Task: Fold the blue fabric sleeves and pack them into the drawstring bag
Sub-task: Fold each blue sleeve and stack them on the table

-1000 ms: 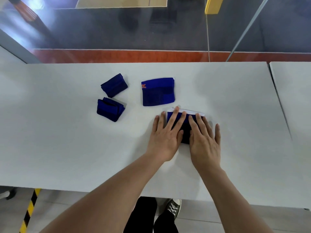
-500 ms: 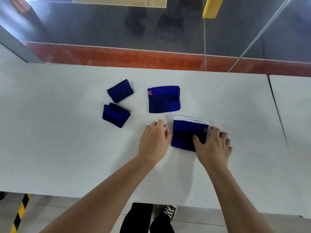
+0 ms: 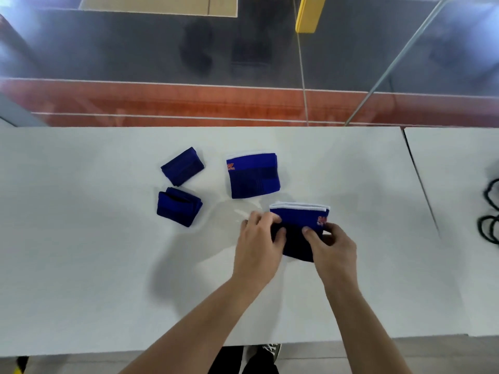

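A folded blue sleeve [image 3: 297,220] with white edging and an orange logo lies on the white table [image 3: 81,265], its near edge raised. My left hand [image 3: 260,238] pinches its left near edge. My right hand [image 3: 332,247] pinches its right near part, thumb on top. A second flat folded blue sleeve [image 3: 253,175] lies just beyond. Two smaller folded blue sleeves sit to the left, one farther [image 3: 182,166] and one nearer [image 3: 178,207]. No drawstring bag is recognisable in view.
A second white table [image 3: 459,238] adjoins on the right with a narrow gap. Black cord loops [image 3: 490,211] lie at its right edge. Beyond the table's far edge are a red floor strip and a glass wall. My shoes show below the near edge.
Both hands went from pressing flat on the sleeve to curling at its sides and now pinch its near edge, which has lifted off the table. The camera view shifted slightly.
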A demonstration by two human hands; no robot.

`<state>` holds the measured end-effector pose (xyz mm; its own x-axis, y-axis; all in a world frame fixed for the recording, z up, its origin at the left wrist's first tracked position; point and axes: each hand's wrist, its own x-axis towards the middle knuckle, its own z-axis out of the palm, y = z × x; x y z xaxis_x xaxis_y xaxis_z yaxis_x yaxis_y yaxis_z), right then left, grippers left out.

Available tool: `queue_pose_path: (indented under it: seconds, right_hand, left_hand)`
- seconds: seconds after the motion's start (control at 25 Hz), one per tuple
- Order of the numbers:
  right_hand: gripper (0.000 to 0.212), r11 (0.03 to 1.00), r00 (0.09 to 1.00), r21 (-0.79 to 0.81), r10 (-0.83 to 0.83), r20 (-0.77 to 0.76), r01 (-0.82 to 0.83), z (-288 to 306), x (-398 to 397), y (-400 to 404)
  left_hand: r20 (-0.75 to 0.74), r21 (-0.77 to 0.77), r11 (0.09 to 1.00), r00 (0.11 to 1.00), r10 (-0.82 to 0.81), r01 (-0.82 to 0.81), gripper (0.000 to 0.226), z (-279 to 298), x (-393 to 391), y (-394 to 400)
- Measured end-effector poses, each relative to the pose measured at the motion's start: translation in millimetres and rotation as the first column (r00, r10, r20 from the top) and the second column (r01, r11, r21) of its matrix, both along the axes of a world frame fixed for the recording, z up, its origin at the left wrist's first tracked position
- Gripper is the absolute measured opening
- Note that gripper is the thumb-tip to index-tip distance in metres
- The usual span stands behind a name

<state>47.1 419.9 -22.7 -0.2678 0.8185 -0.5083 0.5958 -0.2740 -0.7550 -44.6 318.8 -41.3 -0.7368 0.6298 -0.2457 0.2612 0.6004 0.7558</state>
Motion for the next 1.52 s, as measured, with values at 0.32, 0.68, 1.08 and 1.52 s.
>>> queue_pose_path:
  seconds: [0.32, 0.68, 1.08, 1.52]
  right_hand:
    - [0.023, 0.979, 0.978, 0.157, 0.150, -0.147, -0.127, 18.1, -37.5, -40.3]
    - [0.035, 0.959, 0.949, 0.057, 0.282, -0.143, -0.276, -2.6, -93.5, -18.2]
    - [0.042, 0.804, 0.928, 0.485, 0.369, 0.047, -0.344, -38.1, -140.8, 24.9]
    - [0.048, 0.617, 0.875, 0.621, 0.343, 0.342, -0.484, -53.2, -147.5, 43.8]
  left_hand:
    - [0.550, 0.190, 0.885, 0.793, 0.262, -0.424, 0.021, 24.4, -39.4, -25.5]
    - [0.683, 0.213, 0.840, 0.691, 0.237, -0.499, 0.031, 21.3, -72.3, -5.6]
    - [0.090, 0.012, 0.938, 0.935, 0.343, -0.345, 0.024, -16.7, -119.4, 16.1]
    - [-0.070, -0.090, 0.933, 0.937, 0.344, -0.349, 0.029, -23.6, -126.1, 23.2]
